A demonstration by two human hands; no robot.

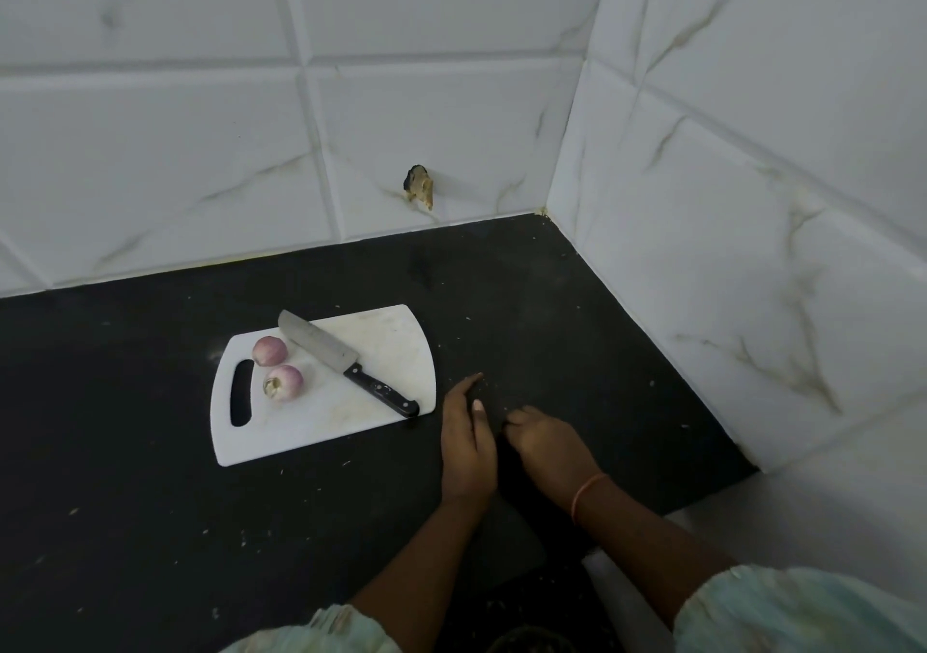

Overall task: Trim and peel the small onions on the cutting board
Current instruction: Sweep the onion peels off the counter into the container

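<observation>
Two small pinkish-purple onions (277, 366) sit on the white plastic cutting board (321, 426), near its handle slot. The black-handled kitchen knife (346, 363) lies diagonally, handle toward the nearer left hand (467, 444), fingers straight and empty. The right hand (544, 439) rests loosely curled, farther from the board. No readable writing.

A black stone countertop (526, 301), flecked with pale crumbs, runs into a corner of white marbled wall tiles. A white cutting board (326, 426) with a slotted handle lies flat on it, left of centre. Both hands rest on the bare counter just right of the board.
</observation>
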